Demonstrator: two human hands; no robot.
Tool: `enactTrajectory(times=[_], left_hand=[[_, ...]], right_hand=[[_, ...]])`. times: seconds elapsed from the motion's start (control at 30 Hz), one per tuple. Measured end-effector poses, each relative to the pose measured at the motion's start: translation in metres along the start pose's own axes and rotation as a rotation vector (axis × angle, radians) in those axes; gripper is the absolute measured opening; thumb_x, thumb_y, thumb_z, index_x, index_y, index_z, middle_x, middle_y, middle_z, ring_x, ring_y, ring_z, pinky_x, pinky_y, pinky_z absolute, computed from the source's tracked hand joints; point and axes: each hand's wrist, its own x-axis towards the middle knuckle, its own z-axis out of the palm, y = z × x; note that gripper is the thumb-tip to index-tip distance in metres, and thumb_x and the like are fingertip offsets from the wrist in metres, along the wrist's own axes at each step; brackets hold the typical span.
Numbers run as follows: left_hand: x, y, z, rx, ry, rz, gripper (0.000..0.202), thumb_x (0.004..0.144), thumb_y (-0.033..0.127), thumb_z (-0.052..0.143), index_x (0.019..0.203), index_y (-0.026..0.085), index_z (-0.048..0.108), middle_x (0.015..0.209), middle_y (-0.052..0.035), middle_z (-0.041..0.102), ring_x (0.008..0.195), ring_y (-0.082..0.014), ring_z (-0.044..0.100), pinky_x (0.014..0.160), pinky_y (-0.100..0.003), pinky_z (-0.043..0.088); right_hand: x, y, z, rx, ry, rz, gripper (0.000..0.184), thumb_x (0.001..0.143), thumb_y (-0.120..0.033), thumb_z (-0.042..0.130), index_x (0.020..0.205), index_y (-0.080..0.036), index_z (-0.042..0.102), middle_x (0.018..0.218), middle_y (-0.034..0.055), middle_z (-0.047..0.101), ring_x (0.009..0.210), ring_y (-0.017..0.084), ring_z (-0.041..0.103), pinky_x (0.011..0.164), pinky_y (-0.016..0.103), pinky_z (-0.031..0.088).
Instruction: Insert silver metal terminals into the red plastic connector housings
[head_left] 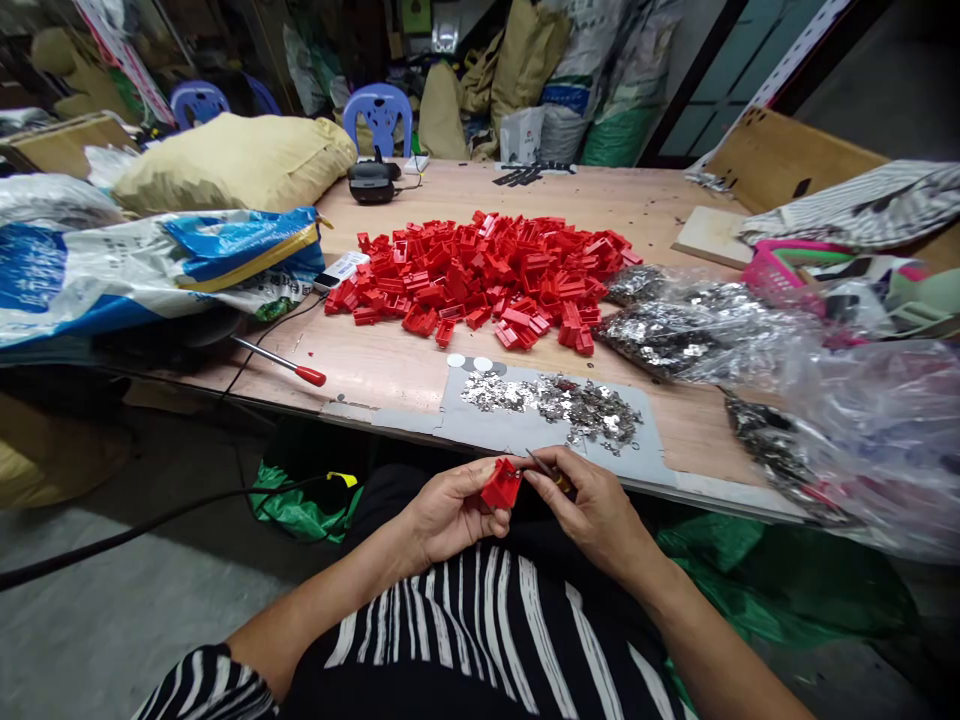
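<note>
My left hand (450, 510) is closed around a small red plastic part (501, 485), held over my lap just below the table's front edge. My right hand (592, 505) pinches a thin pointed metal tool (541, 466) whose tip meets the red part. On the wooden table (390, 365) ahead lies a big heap of the same red plastic parts (487, 275). A scatter of small shiny metal pieces (555, 400) lies on a grey sheet (480, 425) right in front of my hands.
Clear plastic bags of metal pieces (675, 325) spread along the right side. A red-handled screwdriver (281, 362), a blue-white sack (150, 265) and a tan sack (232, 160) lie left. A black device (373, 182) sits at the back. Blue chairs (381, 110) stand behind. A pink basket (780, 272) sits right.
</note>
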Motion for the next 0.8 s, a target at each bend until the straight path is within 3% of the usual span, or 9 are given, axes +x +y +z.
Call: enactTrajectory(times=[0.2,0.4,0.6,0.8], left_hand=[[-0.0009,-0.0016,0.0013,0.049,0.01,0.023,0.029,0.087,0.025,0.058,0.114,0.014,0.059,0.082,-0.0047,0.062,0.054,-0.011,0.063,0.053,-0.022,0.053],[-0.0006,-0.0029,0.0006,0.054,0.028,0.04,0.021,0.085,0.028,0.062,0.102,0.016,0.056,0.073,-0.0023,0.061,0.051,-0.0115,0.062,0.05,-0.022,0.052],[-0.0003,-0.0025,-0.002,0.017,0.02,0.02,0.018,0.085,0.028,0.061,0.098,0.015,0.056,0.072,-0.0019,0.059,0.052,-0.0099,0.061,0.05,-0.019,0.049],[-0.0001,-0.0027,-0.0015,0.03,0.008,-0.029,0.016,0.087,0.028,0.059,0.097,0.015,0.056,0.072,-0.0019,0.06,0.051,-0.0094,0.061,0.05,-0.019,0.049]], right_hand=[[-0.0007,-0.0012,0.0032,0.031,-0.058,0.079,0.019,0.094,-0.032,0.048,0.084,-0.02,0.059,0.067,-0.0013,0.058,0.059,0.013,0.05,0.058,0.024,0.04],[-0.001,-0.0014,0.0038,0.069,-0.068,0.1,0.02,0.094,-0.034,0.048,0.085,-0.02,0.059,0.067,-0.0014,0.059,0.06,0.013,0.052,0.058,0.024,0.041],[0.0012,-0.001,-0.0017,0.159,-0.128,-0.02,0.017,0.094,-0.027,0.05,0.106,-0.022,0.06,0.091,0.0038,0.066,0.08,0.016,0.061,0.074,0.026,0.048],[0.0043,0.0042,-0.0023,0.159,-0.188,-0.041,0.012,0.094,-0.026,0.05,0.094,-0.021,0.061,0.087,0.0028,0.065,0.079,0.015,0.06,0.072,0.026,0.047]])
